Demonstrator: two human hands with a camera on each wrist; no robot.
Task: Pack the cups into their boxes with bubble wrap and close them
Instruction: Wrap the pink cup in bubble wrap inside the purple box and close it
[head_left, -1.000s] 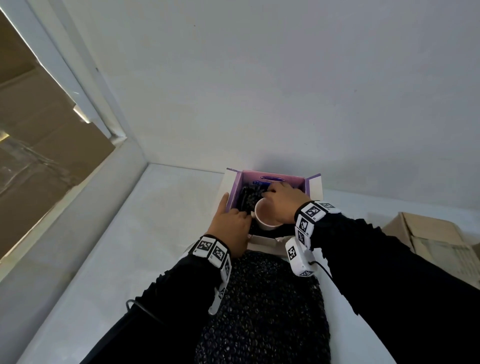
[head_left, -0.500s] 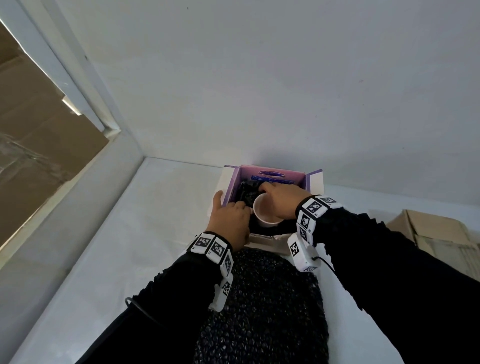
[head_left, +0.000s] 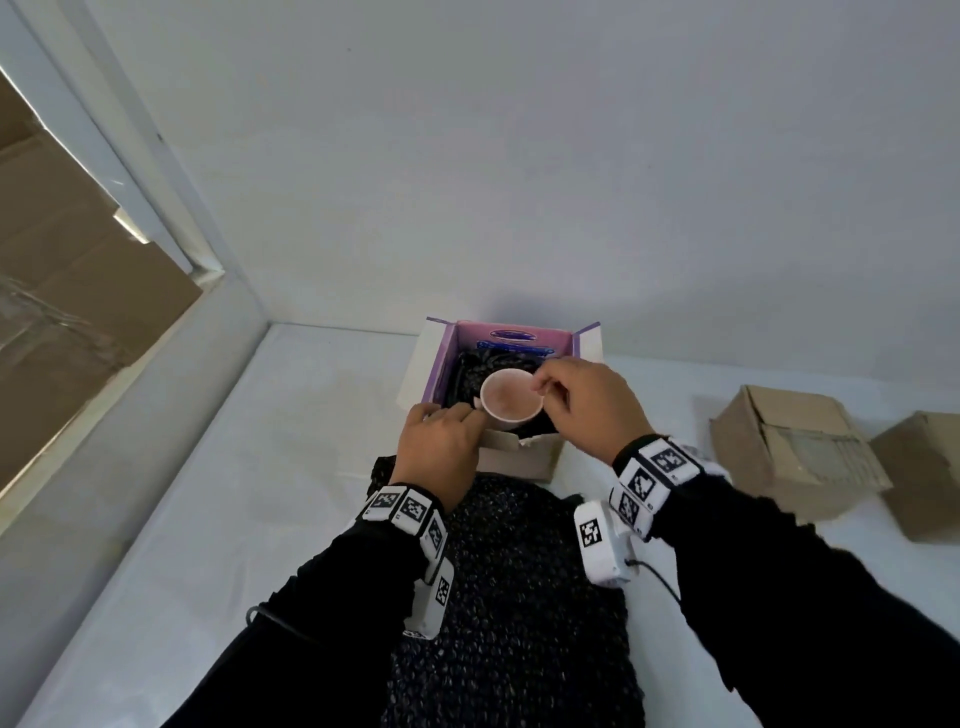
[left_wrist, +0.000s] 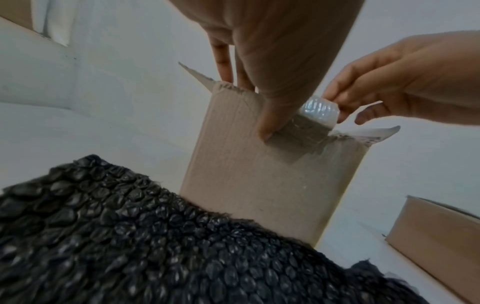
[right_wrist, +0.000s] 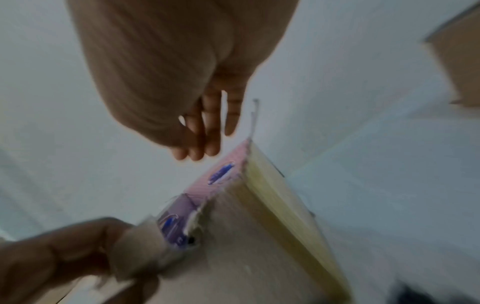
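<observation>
1. Our right hand (head_left: 582, 405) pinches the rim of the cup (head_left: 511, 397), which sits mouth-up in the open box (head_left: 519, 452), on black bubble wrap (head_left: 470, 376).
2. Our left hand (head_left: 441, 447) grips the box's near wall, thumb outside, just beside the cup.
3. We judge the cup must go straight down from the right fingers.
4. It looks small, pale pink, glossy.
</observation>
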